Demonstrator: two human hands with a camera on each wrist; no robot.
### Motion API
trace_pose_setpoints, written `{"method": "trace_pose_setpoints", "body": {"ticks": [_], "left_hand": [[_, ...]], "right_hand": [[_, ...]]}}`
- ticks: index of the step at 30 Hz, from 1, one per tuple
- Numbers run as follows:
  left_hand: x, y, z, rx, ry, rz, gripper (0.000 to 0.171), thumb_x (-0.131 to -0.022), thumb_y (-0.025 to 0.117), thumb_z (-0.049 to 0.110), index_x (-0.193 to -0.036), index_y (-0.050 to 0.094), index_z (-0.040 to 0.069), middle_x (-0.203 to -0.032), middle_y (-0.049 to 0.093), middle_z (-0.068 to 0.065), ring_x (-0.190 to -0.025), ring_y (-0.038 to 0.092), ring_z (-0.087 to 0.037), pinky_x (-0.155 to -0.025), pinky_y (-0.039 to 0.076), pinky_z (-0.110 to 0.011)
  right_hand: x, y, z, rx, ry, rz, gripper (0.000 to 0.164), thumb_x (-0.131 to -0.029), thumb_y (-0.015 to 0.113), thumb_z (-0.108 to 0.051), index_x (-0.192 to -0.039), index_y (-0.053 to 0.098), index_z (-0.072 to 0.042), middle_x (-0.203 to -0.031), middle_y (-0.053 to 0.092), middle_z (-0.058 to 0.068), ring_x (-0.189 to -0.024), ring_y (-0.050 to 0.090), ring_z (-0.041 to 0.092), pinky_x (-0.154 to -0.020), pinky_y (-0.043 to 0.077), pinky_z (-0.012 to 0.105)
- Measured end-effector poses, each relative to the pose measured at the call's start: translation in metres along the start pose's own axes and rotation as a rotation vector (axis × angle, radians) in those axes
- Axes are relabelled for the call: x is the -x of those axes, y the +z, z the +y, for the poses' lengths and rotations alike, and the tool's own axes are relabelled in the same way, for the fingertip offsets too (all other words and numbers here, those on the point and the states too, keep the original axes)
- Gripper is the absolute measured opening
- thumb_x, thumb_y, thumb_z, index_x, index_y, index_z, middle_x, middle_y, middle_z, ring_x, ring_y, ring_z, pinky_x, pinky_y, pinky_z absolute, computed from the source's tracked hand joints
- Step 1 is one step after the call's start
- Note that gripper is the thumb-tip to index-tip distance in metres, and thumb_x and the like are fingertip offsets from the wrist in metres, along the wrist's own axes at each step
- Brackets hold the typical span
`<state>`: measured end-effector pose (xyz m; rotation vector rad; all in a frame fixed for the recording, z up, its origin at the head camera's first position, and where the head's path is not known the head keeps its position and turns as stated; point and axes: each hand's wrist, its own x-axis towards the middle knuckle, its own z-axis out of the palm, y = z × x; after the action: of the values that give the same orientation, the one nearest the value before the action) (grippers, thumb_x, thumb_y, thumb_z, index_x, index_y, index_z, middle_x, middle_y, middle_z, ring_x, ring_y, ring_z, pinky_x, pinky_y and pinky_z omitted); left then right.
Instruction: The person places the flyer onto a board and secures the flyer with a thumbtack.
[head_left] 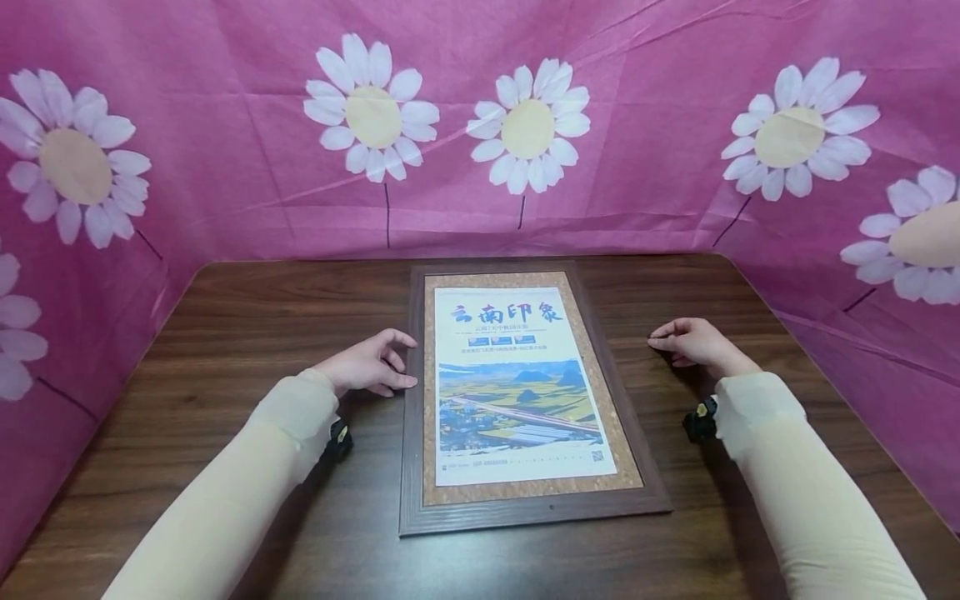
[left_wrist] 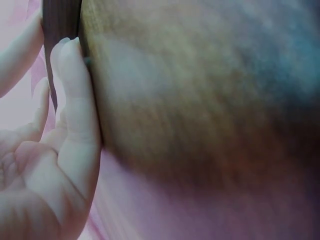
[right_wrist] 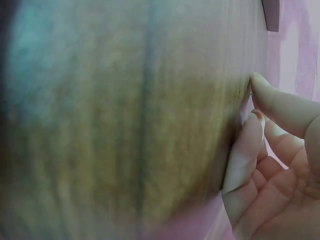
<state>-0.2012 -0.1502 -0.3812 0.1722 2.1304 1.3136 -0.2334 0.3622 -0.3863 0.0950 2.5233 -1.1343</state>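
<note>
A corkboard [head_left: 630,475] with a dark wooden frame lies flat on the table, and a white printed poster [head_left: 517,392] with a landscape picture covers most of its cork. My left hand [head_left: 371,364] is at the board's left side, its bent fingers touching the frame; in the left wrist view, the fingers [left_wrist: 77,100] lie along the tabletop beside the dark frame edge. To the right of the board, my right hand [head_left: 693,343] has its thumb and fingertips drawn together low over the table. They appear to pinch a small dark thing [head_left: 651,337], too small to identify.
The brown wood-grain table [head_left: 300,300] extends around the board on all sides. A pink cloth [head_left: 262,167] printed with white daisies hangs behind it and at both sides. Each wrist carries a small black camera [head_left: 701,421].
</note>
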Motion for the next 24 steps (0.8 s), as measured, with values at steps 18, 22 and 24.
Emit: {"method": "trace_pose_setpoints", "body": {"ticks": [18, 22, 24], "left_hand": [[-0.0019, -0.0010, -0.0017, -0.006, 0.000, 0.000, 0.064, -0.091, 0.072, 0.011, -0.143, 0.035, 0.006, -0.106, 0.049, -0.014, -0.082, 0.061, -0.018, -0.078, 0.058, -0.033], [-0.0015, -0.0007, -0.0012, -0.003, -0.001, 0.003, 0.064, -0.091, 0.072, 0.010, -0.143, 0.035, 0.006, -0.106, 0.049, -0.013, -0.082, 0.061, -0.017, -0.078, 0.058, -0.033], [-0.0012, -0.0002, -0.0005, -0.002, -0.001, 0.002, 0.064, -0.091, 0.071, 0.010, -0.143, 0.035, 0.005, -0.106, 0.049, -0.013, -0.082, 0.061, -0.017, -0.077, 0.058, -0.033]], "right_hand": [[-0.0051, 0.0036, -0.0022, 0.000, -0.013, 0.033, 0.037, -0.093, 0.071, -0.023, -0.116, 0.059, 0.004, -0.082, 0.061, -0.015, -0.076, 0.055, 0.005, -0.066, 0.052, 0.031], [-0.0043, 0.0037, -0.0011, 0.004, -0.012, 0.042, 0.033, -0.092, 0.071, -0.023, -0.111, 0.062, 0.003, -0.080, 0.060, -0.016, -0.074, 0.055, 0.005, -0.065, 0.053, 0.030], [-0.0030, 0.0035, -0.0005, 0.009, -0.002, 0.049, 0.032, -0.093, 0.070, -0.022, -0.109, 0.063, 0.004, -0.080, 0.060, -0.013, -0.073, 0.055, 0.007, -0.066, 0.054, 0.029]]}}
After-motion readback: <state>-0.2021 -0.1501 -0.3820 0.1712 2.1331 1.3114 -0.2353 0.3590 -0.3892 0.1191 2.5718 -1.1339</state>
